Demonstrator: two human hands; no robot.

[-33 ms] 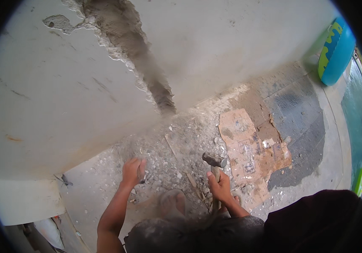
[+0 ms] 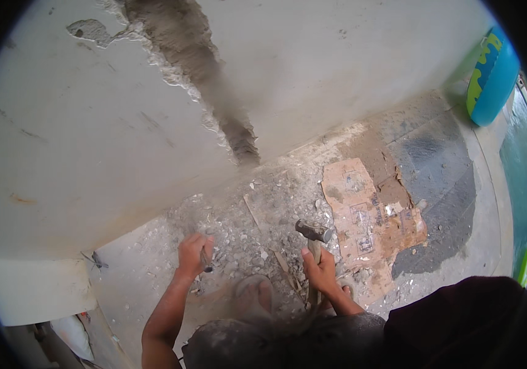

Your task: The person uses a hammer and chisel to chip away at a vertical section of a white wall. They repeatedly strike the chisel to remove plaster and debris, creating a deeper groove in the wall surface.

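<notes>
My right hand (image 2: 320, 272) is wrapped round the wooden handle of a hammer (image 2: 313, 230), whose heavy steel head points up and lies over the rubble. My left hand (image 2: 194, 252) is closed on a short dark metal rod, which looks like a chisel (image 2: 207, 263). Only its dark end shows below the fingers; the rest is hidden in the fist. Both hands are held apart above the broken plaster (image 2: 232, 234) on the floor. Beyond them, a rough groove (image 2: 183, 55) is cut down the pale wall (image 2: 312, 67) to the floor.
Torn cardboard (image 2: 349, 203) lies on the floor at the right, next to dark grey sheeting (image 2: 435, 184). A blue and green inflatable (image 2: 494, 77) leans at the far right. Wood strips (image 2: 285, 267) lie among the rubble by my feet (image 2: 255, 295). A white bag (image 2: 71, 336) is at lower left.
The whole view has shifted slightly. The dark end of the chisel shows more below my left fist. Both hands keep their grips.
</notes>
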